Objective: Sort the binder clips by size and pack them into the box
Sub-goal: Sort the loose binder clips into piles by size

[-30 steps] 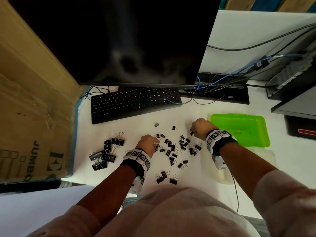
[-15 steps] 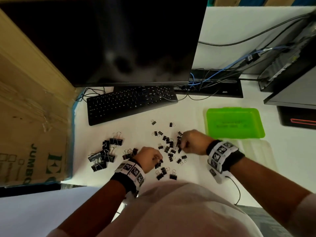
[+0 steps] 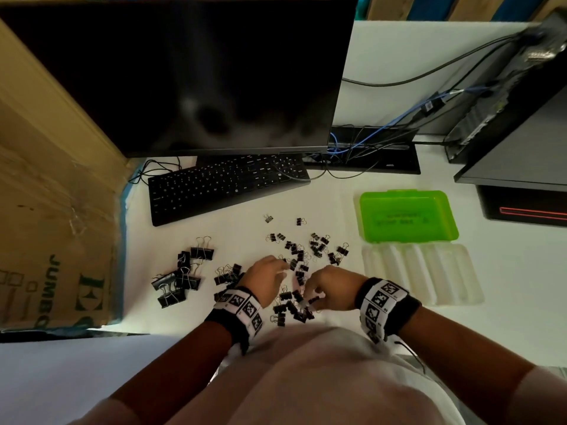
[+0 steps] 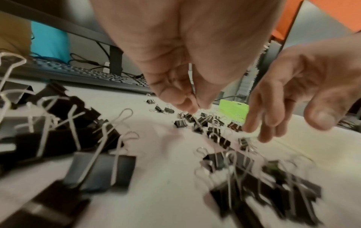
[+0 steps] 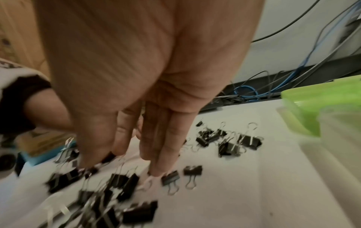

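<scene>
Small black binder clips [image 3: 319, 248] lie scattered mid-table, with a near cluster [image 3: 291, 308] between my hands. Large clips [image 3: 181, 279] are heaped at the left, and medium ones [image 3: 228, 273] lie beside my left wrist. The box stands at the right as a green lid [image 3: 408, 214] and a clear ribbed tray [image 3: 425, 276]. My left hand [image 3: 270, 280] pinches the wire handle of a small clip [image 4: 198, 128] between thumb and fingertip [image 4: 192, 108]. My right hand [image 3: 325, 289] reaches down with straight fingers [image 5: 162, 162] that touch clips in the near cluster [image 5: 170, 177].
A black keyboard [image 3: 227, 187] and a dark monitor [image 3: 190, 75] stand behind the clips. A cardboard box [image 3: 52, 210] walls the left side. Cables [image 3: 362, 148] and a computer case [image 3: 515, 96] fill the back right.
My right hand has come from beside the green lid, left and toward me, onto the near cluster. My left hand drew back toward me and now pinches a small clip.
</scene>
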